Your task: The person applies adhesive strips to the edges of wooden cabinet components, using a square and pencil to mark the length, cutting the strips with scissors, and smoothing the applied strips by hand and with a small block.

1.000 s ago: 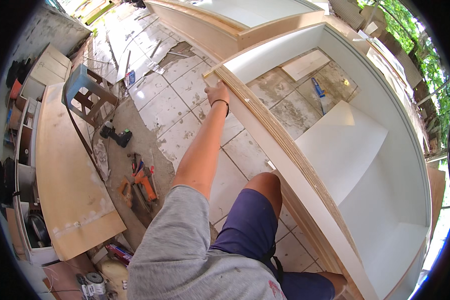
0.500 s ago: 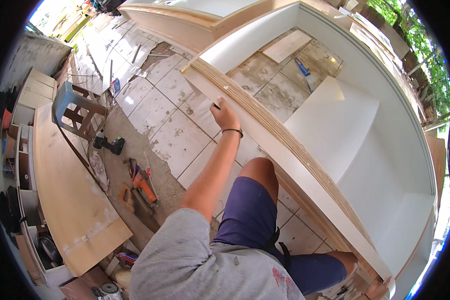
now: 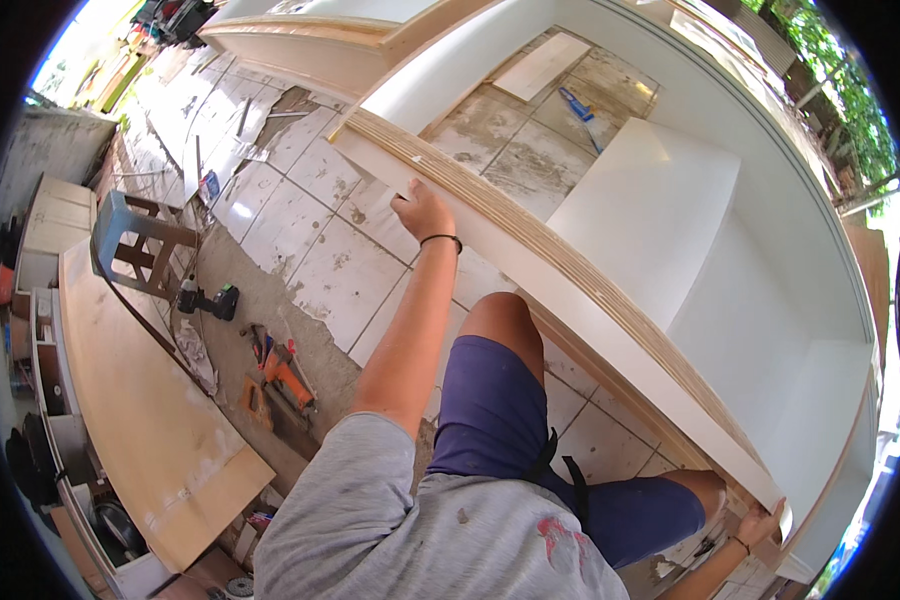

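Observation:
A long white board (image 3: 570,290) with layered plywood edging slants across the front of a large white cabinet frame (image 3: 810,270). My left hand (image 3: 427,212), a dark band at its wrist, is closed on the board's near edge, close to its far left end. At the lower right, my right hand (image 3: 760,523) grips the board's other end; some of its fingers are hidden behind it. Inside the frame, a curved white panel (image 3: 660,210) leans over the tiles, beside a blue-handled tool (image 3: 576,104) and a pale flat board (image 3: 542,67).
Left of me, a cordless drill (image 3: 210,300) and an orange power tool (image 3: 288,380) lie on broken floor. A blue-grey stool (image 3: 120,235) stands beside a long plywood sheet (image 3: 160,420). Another wooden-edged cabinet section (image 3: 300,55) lies at the far side.
The view has shifted slightly, so the frame and board sit a little more to the left. More of my right hand and forearm shows. Both hands keep their grip on the board.

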Demonstrator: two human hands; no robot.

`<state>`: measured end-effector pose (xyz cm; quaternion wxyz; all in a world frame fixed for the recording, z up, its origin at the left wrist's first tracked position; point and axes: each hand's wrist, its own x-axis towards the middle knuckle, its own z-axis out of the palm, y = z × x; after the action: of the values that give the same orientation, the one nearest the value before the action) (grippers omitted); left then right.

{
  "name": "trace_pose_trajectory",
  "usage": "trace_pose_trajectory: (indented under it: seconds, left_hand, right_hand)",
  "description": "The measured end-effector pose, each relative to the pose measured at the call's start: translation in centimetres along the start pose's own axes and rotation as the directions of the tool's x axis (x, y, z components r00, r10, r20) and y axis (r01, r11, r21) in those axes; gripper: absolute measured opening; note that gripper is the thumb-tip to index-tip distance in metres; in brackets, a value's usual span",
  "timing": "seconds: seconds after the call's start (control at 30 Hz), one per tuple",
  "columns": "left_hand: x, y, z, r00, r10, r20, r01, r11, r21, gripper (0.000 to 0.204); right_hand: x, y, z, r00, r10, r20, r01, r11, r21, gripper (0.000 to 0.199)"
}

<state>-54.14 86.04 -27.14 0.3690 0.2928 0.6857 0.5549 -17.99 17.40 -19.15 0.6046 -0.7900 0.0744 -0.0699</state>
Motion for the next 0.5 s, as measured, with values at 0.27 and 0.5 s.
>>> trace_pose_trajectory:
  seconds: [0.27, 0.5]
  left_hand:
    - [-12.6, -3.1, -5.4, 0.830, -0.047, 0.555, 0.188, 0.962, -0.200, 0.052]
    - [-13.7, -4.3, -5.0, 0.810, -0.011, 0.587, 0.167, 0.963, -0.213, 0.044]
  right_hand:
    - [-2.8, 3.3, 0.2, 0.955, 0.268, 0.125, -0.295, 0.885, 0.361, 0.036]
    - [-3.8, 2.2, 3.3, 0.968, 0.240, -0.079, -0.207, 0.933, 0.295, 0.034]
